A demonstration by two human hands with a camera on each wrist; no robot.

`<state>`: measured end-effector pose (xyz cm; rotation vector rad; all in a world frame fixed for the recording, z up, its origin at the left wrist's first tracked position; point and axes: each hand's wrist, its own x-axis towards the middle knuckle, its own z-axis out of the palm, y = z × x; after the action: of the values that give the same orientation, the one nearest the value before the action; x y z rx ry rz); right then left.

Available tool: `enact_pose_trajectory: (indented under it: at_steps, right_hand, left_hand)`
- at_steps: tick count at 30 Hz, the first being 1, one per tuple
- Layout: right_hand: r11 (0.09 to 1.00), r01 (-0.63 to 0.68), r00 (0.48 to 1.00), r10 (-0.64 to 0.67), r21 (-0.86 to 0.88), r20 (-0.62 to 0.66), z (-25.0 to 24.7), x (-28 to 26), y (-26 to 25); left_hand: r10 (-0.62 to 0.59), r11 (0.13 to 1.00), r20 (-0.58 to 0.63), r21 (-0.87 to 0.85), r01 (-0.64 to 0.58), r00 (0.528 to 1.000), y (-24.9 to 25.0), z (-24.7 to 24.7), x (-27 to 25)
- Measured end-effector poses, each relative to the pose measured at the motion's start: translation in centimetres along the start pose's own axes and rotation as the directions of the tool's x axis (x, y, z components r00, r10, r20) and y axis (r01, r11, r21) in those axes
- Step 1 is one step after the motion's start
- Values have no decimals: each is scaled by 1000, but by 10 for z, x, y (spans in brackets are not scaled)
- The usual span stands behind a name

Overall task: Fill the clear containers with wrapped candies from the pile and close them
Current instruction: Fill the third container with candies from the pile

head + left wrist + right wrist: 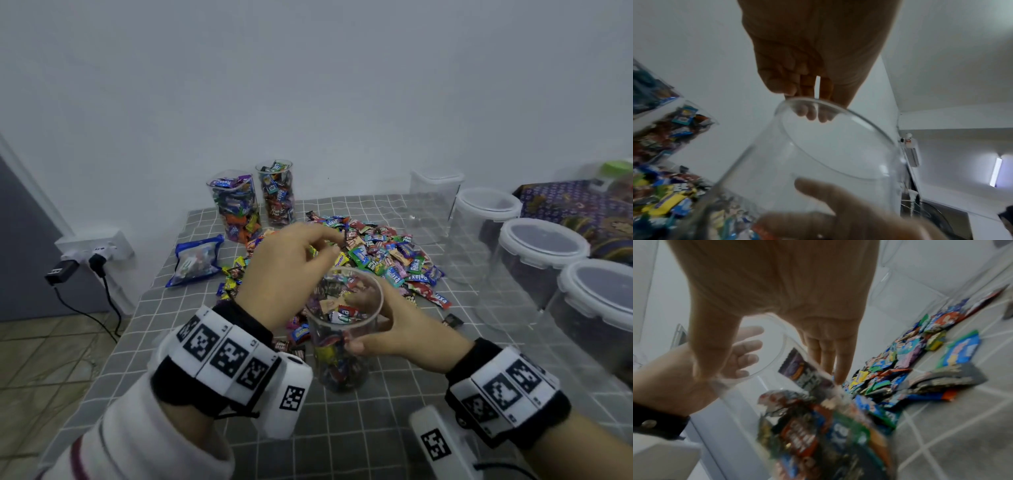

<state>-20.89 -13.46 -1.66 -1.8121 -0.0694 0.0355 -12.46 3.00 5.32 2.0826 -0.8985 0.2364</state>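
Setting: a table covered with a grey checked cloth, standing against a pale wall.
Candy pile: a loose heap of wrapped candies in many colours lies on the middle of the cloth, just behind the hands.
Container in hand: a clear round container stands upright near the front of the table, lid off, partly filled with mixed candies.
Right hand: the right hand wraps around the container's side near the rim, thumb at the front and fingers curled round the far side.
Left hand: the left hand hovers above the container's open mouth, fingers loosely bent and pointing down over the rim; whether they pinch a candy I cannot tell.
Filled containers: two tall clear containers packed with candies stand side by side at the back left, near the wall, with no lids visible on them.
Bag: a blue-edged clear bag lies flat on the left of the cloth, beside the pile.
Other containers: a row of clear containers with white clip lids runs along the right edge, and an empty clear one stands behind them near the wall.
Wall socket: a white power socket with dark plugs sits low on the wall at the left.
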Motion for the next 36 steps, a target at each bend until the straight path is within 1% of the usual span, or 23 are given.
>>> enact_pose_trajectory:
  at_steps: [2,3,4,5,6,8,9,11,12,14,15,17,19,22,27,29,31,33,34,35,36]
  right_hand:
    - [986,-49,990,69,-162,120,-8,-1,3]
    - [963,-78,980,122,-260,160,-12,-1,4]
    - [935,-104,970,170,-338,173,-17,0,5]
    - [901,-126,965,209,-415,161,-21,2,6]
    - [849,-141,965,233,-510,123,-25,6,6]
    - [701,-157,974,228,-695,11,-32,16,9]
    - [647,-170,977,210,-743,-40,-35,20,11]
    - [594,-205,974,205,-778,-100,-41,29,13]
    - [572,-222,969,216,-790,-117,-43,34,15]
    - [519,-245,961,244,-819,-133,-47,45,19]
    - [492,-251,957,258,-833,-136,-47,50,22]
    - [434,-257,946,296,-864,-133,-46,61,28]
    - [390,-257,938,323,-884,-130,-44,70,32]
    - [364,-263,927,351,-893,-130,-42,83,34]
    - [305,-274,905,402,-912,-137,-42,99,30]
    - [274,-274,893,428,-922,-138,-42,101,25]
    - [266,-252,892,437,-930,-116,-42,104,24]
    - [257,-206,891,449,-944,-72,-40,107,22]
    - [246,-183,892,449,-952,-56,-40,108,23]
    - [245,-179,896,442,-953,-55,-39,108,22]
    - [248,-180,902,427,-952,-59,-38,109,22]
  left_hand:
    - [-69,998,-8,15,69,998,-11,-3,5]
    - [-106,994,0,39,106,994,-18,-3,8]
    - [-144,987,18,74,143,989,-25,-3,12]
    - [-183,977,45,122,176,982,-33,-2,15]
    - [-219,963,77,177,203,973,-41,-1,18]
    - [-297,920,154,309,239,943,-57,4,24]
    - [-338,890,202,386,243,919,-65,8,27]
    - [-411,827,300,519,214,861,-80,18,31]
    - [-446,802,351,565,194,823,-88,24,33]
    - [-491,781,454,608,145,743,-101,35,36]
    - [-495,780,498,617,111,712,-106,40,38]
    - [-509,764,542,642,61,669,-112,48,41]
    - [-526,749,557,662,40,643,-113,55,44]
    - [-554,730,555,682,41,620,-113,61,49]
    - [-561,744,578,666,55,593,-108,66,58]
    - [-572,726,579,687,31,582,-106,69,60]
    - [-561,723,598,690,-13,572,-104,70,62]
    - [-555,727,631,685,-52,542,-108,72,65]
    - [-546,733,643,677,-66,537,-109,73,66]
    - [-522,744,655,663,-83,546,-108,73,66]
    - [-485,759,658,644,-95,577,-108,74,66]
